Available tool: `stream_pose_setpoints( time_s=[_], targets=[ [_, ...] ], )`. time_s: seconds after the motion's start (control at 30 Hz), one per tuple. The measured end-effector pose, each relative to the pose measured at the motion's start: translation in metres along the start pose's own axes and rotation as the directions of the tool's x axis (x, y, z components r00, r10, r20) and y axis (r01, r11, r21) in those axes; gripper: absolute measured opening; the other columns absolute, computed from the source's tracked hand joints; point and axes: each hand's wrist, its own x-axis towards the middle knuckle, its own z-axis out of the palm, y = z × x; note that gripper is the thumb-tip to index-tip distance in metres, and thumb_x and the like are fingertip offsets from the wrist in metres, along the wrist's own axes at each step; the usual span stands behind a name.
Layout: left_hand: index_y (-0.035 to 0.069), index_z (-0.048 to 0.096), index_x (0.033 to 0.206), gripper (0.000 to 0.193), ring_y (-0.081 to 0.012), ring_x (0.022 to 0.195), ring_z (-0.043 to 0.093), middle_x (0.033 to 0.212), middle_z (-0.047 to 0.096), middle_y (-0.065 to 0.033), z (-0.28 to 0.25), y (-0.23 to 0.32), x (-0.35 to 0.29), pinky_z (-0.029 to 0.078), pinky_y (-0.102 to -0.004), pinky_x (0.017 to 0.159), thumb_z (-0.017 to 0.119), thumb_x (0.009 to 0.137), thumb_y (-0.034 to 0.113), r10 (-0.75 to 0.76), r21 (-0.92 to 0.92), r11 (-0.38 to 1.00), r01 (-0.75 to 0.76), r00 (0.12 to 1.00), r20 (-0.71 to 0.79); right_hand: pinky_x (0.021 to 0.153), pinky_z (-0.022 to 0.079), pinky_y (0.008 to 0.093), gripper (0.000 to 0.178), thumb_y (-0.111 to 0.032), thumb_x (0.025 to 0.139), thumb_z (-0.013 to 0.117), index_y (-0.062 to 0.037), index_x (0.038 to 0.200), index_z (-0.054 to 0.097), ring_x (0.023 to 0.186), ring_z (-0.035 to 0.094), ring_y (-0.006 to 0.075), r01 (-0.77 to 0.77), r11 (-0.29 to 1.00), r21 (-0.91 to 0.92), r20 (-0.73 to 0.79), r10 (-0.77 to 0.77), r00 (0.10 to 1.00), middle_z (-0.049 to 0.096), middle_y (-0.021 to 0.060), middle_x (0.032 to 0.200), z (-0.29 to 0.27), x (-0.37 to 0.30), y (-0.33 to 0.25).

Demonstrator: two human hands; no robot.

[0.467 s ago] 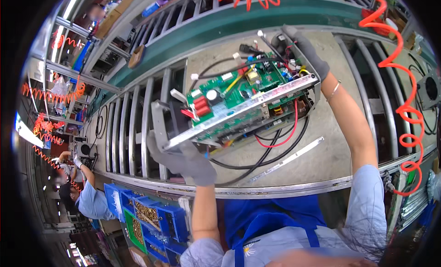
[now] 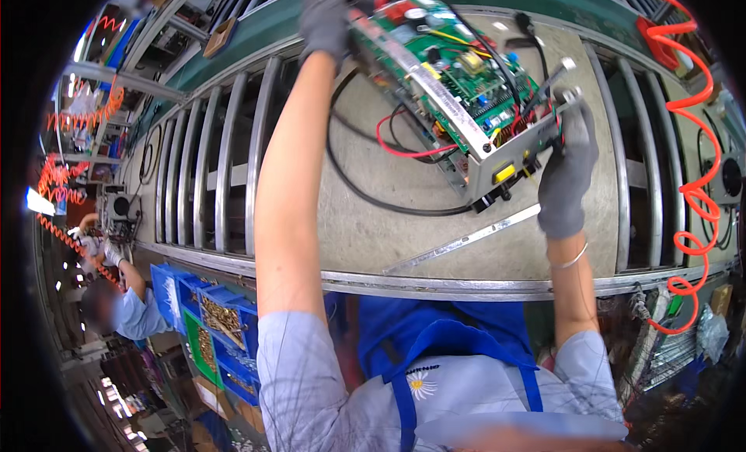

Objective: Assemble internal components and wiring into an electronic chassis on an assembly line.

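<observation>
Both my grey-gloved hands hold an open metal chassis [image 2: 454, 110] with green circuit boards, loose wires and a yellow part on its end panel. The chassis lies slantwise, one end far left and the panel end near right. At the far left end my left hand [image 2: 325, 26] is closed on it; some fingertips are out of sight. My right hand [image 2: 569, 168] grips the panel end, with its thumb and fingers around the edge. A black cable [image 2: 388, 205] loops from beneath the chassis over the grey board [image 2: 350, 246]. A red wire [image 2: 400, 151] hangs from its side.
A flat metal strip [image 2: 458, 240] lies on the board near the front rail. Metal rollers [image 2: 231, 164] flank the board on both sides. Blue bins [image 2: 225, 316] with small brass-coloured parts stand at lower left. An orange coiled hose [image 2: 690, 189] hangs at right. A co-worker [image 2: 140, 308] is at far left.
The chassis has turned clockwise: its left end has swung away from me and its panel end toward me. My left hand has moved far up, my right hand nearer.
</observation>
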Motion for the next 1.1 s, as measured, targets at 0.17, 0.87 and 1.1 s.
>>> stream_pose_setpoints(
  time_s=[0.17,0.87,1.1],
  targets=[
    [0.009,0.039,0.143,0.068,-0.0431,0.119,0.055,0.127,0.057,-0.0277,-0.103,0.134,0.049,0.041,-0.0465,0.101,0.045,0.094,0.055,-0.356,-0.475,0.625,0.620,0.767,0.533,0.103,0.036,0.0314,0.043,-0.014,0.096,0.045,0.0047,0.135,0.044,0.119,0.050,0.0172,-0.127,0.990,-0.053,-0.205,0.113,0.972,0.054,0.0119,0.128,0.003,-0.075,-0.052],
    [0.012,0.063,0.086,0.008,-0.0334,0.082,0.062,0.094,0.061,-0.0090,-0.274,0.170,-0.323,0.051,-0.0434,0.068,0.067,0.079,0.014,0.044,-0.738,0.560,0.376,0.877,0.479,0.089,0.051,0.0301,0.047,-0.035,0.099,0.053,0.0015,0.129,0.056,0.100,0.063,0.0178,-0.239,0.971,-0.026,-0.077,0.237,0.969,0.063,0.0124,0.114,-0.128,0.000,-0.045],
    [0.001,0.057,0.101,0.027,-0.0119,0.073,0.057,0.086,0.058,-0.0051,-0.320,0.149,-0.331,0.049,-0.0258,0.065,0.071,0.079,0.008,-0.387,-0.687,-0.165,0.707,0.595,0.705,0.091,0.048,0.0359,0.055,-0.047,0.093,0.057,-0.0069,0.129,0.056,0.108,0.057,0.0215,-0.308,0.935,-0.176,-0.030,0.308,0.951,0.060,0.0113,0.121,-0.143,0.144,0.017]
  ],
)
